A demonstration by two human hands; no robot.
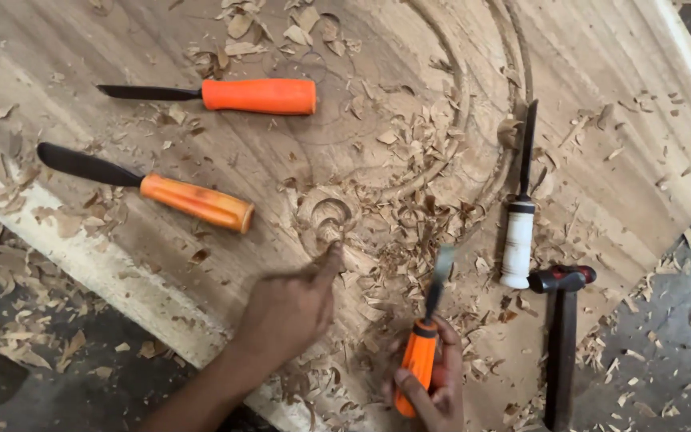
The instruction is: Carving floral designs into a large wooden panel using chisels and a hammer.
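Orange-handled chisel (421,352) sits clamped in our right hand (433,384), blade up over the carved board (617,56); our left hand (289,308), fingers loosely together, brushes shavings (409,208). We judge the blade could nick that fingertip if it strays.

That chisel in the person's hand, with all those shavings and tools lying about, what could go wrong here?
The left hand reaches ahead of the chisel that the right hand holds, so a slip might cut a finger. Wood shavings cover the carved grooves and may hide the line. The hammer lies near the plank's edge and might get knocked off.
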